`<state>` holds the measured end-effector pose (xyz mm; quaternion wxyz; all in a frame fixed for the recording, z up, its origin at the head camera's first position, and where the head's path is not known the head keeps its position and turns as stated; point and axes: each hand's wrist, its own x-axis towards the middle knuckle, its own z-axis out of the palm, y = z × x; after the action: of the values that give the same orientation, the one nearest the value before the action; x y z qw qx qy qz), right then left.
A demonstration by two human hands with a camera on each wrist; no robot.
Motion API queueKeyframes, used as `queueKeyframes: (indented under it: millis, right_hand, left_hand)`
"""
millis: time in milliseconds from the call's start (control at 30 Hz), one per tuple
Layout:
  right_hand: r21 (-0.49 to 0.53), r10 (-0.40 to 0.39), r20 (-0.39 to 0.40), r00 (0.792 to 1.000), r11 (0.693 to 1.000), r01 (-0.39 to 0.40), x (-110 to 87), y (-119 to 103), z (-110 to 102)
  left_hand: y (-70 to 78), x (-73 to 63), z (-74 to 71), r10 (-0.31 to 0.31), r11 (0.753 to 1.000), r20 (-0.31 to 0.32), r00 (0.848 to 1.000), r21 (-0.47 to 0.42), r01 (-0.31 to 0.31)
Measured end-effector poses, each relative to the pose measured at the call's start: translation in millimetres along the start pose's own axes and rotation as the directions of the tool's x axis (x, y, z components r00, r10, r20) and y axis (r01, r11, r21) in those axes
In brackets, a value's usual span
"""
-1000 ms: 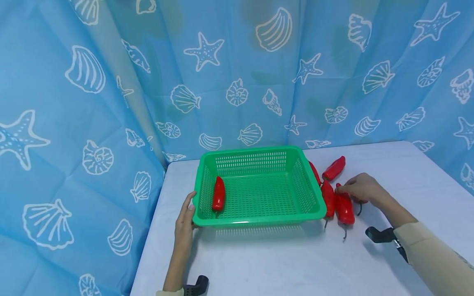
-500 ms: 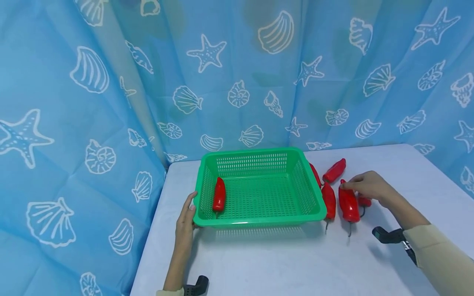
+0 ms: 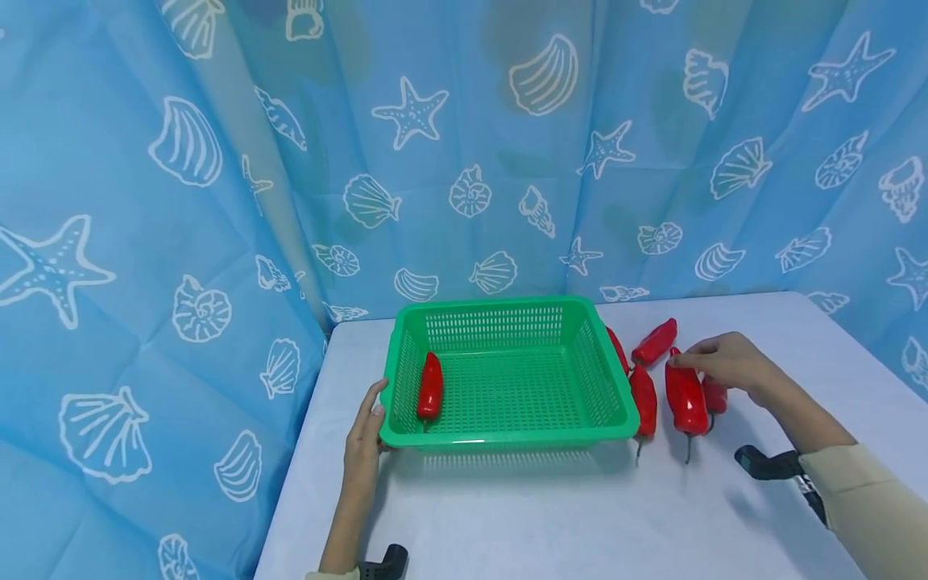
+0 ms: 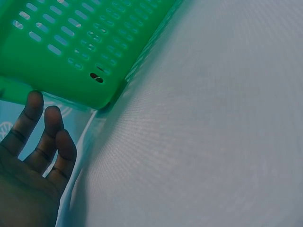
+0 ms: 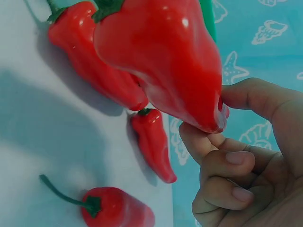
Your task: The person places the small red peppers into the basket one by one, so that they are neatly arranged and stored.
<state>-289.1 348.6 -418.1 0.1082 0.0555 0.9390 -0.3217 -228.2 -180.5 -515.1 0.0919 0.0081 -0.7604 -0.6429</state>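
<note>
In the head view, my right hand [image 3: 731, 367] pinches a red pepper [image 3: 685, 396] by its pointed tip, its green stem hanging down. Close up in the right wrist view, the thumb and index finger hold the tip of this pepper [image 5: 163, 56], the other fingers curled below. My left hand [image 3: 360, 443] rests at the left rim of the green plastic basket [image 3: 507, 439]. Its fingers [image 4: 53, 120], only slightly bent, reach up to the basket's rim in the left wrist view. One red pepper [image 3: 430, 388] lies inside the basket at the left.
Right of the basket, red peppers lie on the white tablecloth [image 3: 507, 515]: one near [image 3: 644, 403], one farther back [image 3: 655, 341], one partly behind the basket wall [image 3: 617, 348]. Another pepper [image 3: 714, 396] sits behind the held one. A blue seashell curtain [image 3: 464, 161] hangs behind.
My right hand has moved slightly right with the pinched pepper, away from the pepper beside the basket. The left hand stays at the basket's rim. The head view has tilted up slightly.
</note>
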Motion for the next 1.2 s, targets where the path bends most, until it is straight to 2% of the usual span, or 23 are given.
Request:
queueKeyframes:
  millis: [267, 667, 967, 1200]
  right_hand:
    - [-0.008, -0.033, -0.018, 0.999, 0.999, 0.033, -0.3, -15, -5]
    - [0.023, -0.063, -0.031, 0.998, 0.998, 0.064, -2.3, -25, -8]
    - [0.051, -0.118, -0.018, 0.993, 0.992, 0.119, -4.2, -38, -8]
    - [0.051, -0.124, -0.015, 0.992, 0.991, 0.125, -2.8, -48, -6]
  left_hand:
    - [-0.1, 0.4, -2.5, -0.011, 1.000, -0.007, 1.000, -0.005, 0.011]
    - [-4.4, 2.8, -1.0, 0.007, 1.000, -0.016, 1.000, -0.013, -0.007]
    - [-5.8, 3.1, -0.6, -0.013, 1.000, -0.021, 1.000, -0.014, 0.013]
    - [-5.6, 4.2, -0.5, -0.019, 1.000, -0.014, 1.000, -0.008, 0.018]
